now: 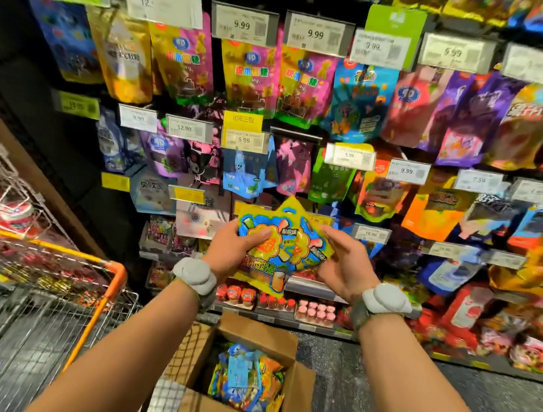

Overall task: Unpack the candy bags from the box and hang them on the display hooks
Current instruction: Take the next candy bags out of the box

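- Your left hand (231, 251) and right hand (345, 265) grip the candy bags (279, 249), fingers curled round the edges.
- They're above the open box (294, 385), in front of the display.

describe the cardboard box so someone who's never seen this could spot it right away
Start at the wall of hanging candy bags and drop to the floor below the person's forearms. The open brown cardboard box sits there, right of the orange-handled shopping cart. It alone has raised flaps and loose blue and yellow bags piled inside.

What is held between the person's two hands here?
A small stack of yellow-and-blue candy bags, gripped by the left hand and the right hand, as the head view shows.
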A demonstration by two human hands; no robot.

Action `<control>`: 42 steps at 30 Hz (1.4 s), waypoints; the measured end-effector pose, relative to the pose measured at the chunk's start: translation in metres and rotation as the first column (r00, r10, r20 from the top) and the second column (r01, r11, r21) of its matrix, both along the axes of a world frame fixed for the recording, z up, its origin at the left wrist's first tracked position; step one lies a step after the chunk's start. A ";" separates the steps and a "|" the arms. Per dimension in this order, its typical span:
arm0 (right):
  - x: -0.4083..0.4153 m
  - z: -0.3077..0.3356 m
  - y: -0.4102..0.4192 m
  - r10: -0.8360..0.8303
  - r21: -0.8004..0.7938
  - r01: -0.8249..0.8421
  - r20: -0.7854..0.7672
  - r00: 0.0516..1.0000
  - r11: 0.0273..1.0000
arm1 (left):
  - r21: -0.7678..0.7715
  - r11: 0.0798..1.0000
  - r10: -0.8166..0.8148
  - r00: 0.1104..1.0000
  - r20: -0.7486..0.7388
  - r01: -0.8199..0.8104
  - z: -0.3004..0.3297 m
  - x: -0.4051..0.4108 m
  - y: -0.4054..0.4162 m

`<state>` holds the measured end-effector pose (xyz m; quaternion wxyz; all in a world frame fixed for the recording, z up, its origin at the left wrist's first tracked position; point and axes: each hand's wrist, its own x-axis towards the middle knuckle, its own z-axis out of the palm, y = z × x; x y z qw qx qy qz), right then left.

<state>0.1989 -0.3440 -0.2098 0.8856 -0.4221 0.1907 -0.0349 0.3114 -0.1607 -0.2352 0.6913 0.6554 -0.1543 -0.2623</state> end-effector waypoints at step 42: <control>0.041 0.156 -0.013 -0.487 -0.607 0.572 0.322 0.812 0.552 | -0.047 0.921 0.357 0.788 0.502 -0.387 0.170 0.072 -0.027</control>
